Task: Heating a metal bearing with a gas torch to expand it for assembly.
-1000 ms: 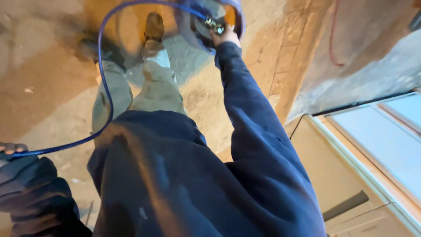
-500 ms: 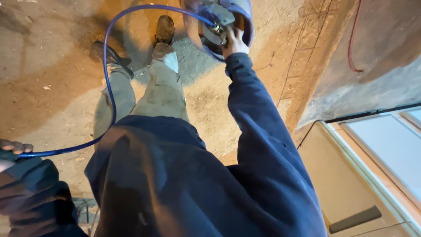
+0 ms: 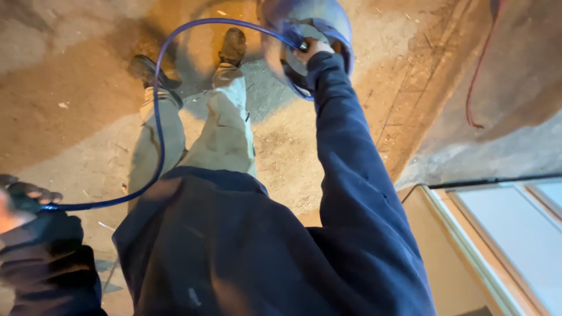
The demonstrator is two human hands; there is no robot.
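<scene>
I look straight down my dark blue jacket and khaki trousers to my boots on a concrete floor. My right hand point(image 3: 310, 51) reaches forward and grips a round reel point(image 3: 307, 29) wound with blue cable, blurred by motion. A blue cable point(image 3: 158, 117) arcs from the reel over my legs to the lower left. There my left hand point(image 3: 26, 196), in a dark glove, is closed around the cable's other end.
A red cord point(image 3: 477, 76) hangs against the grey wall at the upper right. A pale wooden frame with a white panel point(image 3: 509, 234) lies at the lower right. Small debris dots the concrete floor point(image 3: 70, 88).
My right hand and the reel have shifted slightly right and down in view. The reel looks blurred, as if turning. My left hand keeps its grip on the cable.
</scene>
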